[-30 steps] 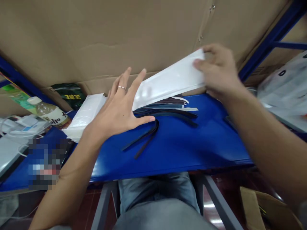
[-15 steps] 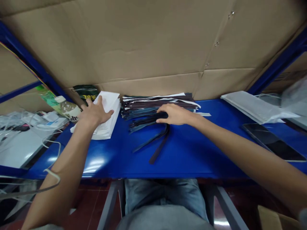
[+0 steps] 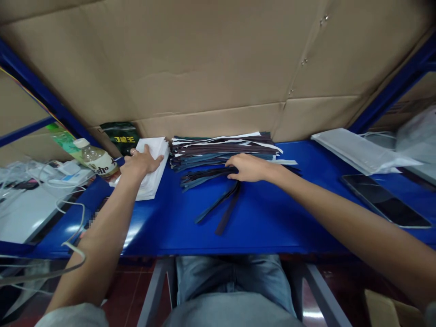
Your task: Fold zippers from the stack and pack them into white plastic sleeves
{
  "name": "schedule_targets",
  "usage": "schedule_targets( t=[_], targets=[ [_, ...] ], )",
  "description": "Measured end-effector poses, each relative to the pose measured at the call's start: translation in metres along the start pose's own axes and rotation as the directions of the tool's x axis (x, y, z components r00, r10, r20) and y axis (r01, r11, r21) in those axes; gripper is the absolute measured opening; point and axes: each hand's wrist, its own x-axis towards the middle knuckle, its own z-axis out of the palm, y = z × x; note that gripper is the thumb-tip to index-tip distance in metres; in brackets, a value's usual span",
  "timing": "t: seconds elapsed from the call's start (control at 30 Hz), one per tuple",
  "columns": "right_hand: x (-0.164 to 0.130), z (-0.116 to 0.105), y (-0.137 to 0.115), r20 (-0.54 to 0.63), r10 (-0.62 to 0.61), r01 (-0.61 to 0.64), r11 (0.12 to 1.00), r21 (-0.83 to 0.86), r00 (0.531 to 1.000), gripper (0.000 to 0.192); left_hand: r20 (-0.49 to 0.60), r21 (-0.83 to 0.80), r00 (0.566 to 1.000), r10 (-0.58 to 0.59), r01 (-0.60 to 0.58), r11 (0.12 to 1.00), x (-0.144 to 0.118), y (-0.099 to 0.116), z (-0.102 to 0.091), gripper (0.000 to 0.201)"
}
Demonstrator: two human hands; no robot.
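Observation:
My left hand [image 3: 140, 164] rests with spread fingers on a stack of white paper-like sheets or bags [image 3: 150, 184], left of centre. My right hand [image 3: 250, 168] has its thumb and fingers closed round part of a loose bunch of dark strips [image 3: 197, 178], which look like fabric. Two strip ends [image 3: 226, 213], one bluish and one brown, hang out below the fingers toward the front. Just behind lies a larger pile of blue, brown and white strips [image 3: 218, 150], laid side by side along the back.
Everything lies on a blue table [image 3: 190, 236] before a cardboard wall [image 3: 204, 59]. At left are a bottle [image 3: 98, 161], a dark green packet [image 3: 121, 136] and tangled white cables [image 3: 44, 175]. A phone [image 3: 384, 200] and a white plastic-wrapped packet [image 3: 361, 150] lie at right.
My left hand has shifted a little to the right and settled lower over the white stack. My right hand stays on the dark strips, whose loose ends have swung slightly right.

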Motion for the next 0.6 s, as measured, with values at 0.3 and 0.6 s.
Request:
schedule_targets(
  t=[0.3,0.6],
  targets=[
    [-0.004,-0.02,-0.012,0.052,-0.111,0.1,0.978,0.184,0.992,0.021,-0.207,-0.082,0.558,0.804,-0.829,0.554,-0.081,0.061,0.009,0.092],
    [-0.056,-0.049,-0.016,0.19,-0.121,-0.013,0.814,0.581,0.974,0.048,0.131,-0.346,0.295,0.946,-0.881,0.323,-0.092,0.046,0.009,0.034]
  ],
)
